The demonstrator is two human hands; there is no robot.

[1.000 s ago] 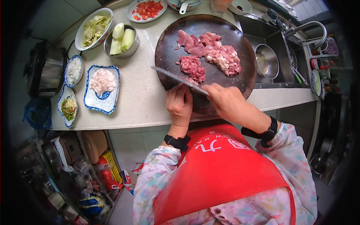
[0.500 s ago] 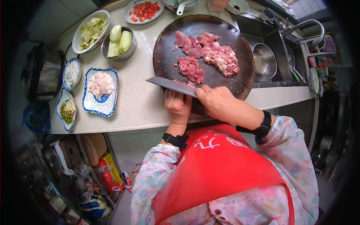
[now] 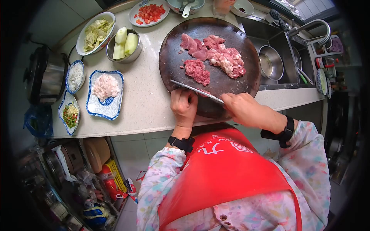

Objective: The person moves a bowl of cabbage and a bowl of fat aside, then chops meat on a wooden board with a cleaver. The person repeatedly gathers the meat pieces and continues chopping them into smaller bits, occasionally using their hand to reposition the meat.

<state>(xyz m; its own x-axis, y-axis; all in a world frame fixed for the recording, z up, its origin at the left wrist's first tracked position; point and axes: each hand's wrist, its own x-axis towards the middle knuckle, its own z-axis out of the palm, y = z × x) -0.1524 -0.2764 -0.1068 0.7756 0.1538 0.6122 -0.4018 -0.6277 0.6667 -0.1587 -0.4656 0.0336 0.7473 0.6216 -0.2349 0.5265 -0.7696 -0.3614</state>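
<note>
My right hand (image 3: pixel 248 111) is wrapped round the handle of a kitchen knife (image 3: pixel 195 91). The blade is seen almost edge-on and slants across the near part of a round dark chopping board (image 3: pixel 171 50). Just below the blade, at the board's near left edge, my left hand (image 3: pixel 184 107) has its fingers curled in; whatever they hold is hidden. A little meat shows along the far side of the blade. Farther up the board lie a small heap of chopped red meat (image 3: pixel 197 72) and a larger pile of sliced, fatty meat (image 3: pixel 225 59).
On the counter's left stand a blue-rimmed dish of pale minced meat (image 3: pixel 105 86), a metal bowl of peeled vegetable pieces (image 3: pixel 132 57), and a plate of diced red pieces (image 3: pixel 151 14). A sink with a metal basin (image 3: pixel 271 63) adjoins the board's right side.
The knife has shifted right and turned from showing its flat side to nearly edge-on. My right hand has moved right and slightly nearer my body. My left hand stays almost in place.
</note>
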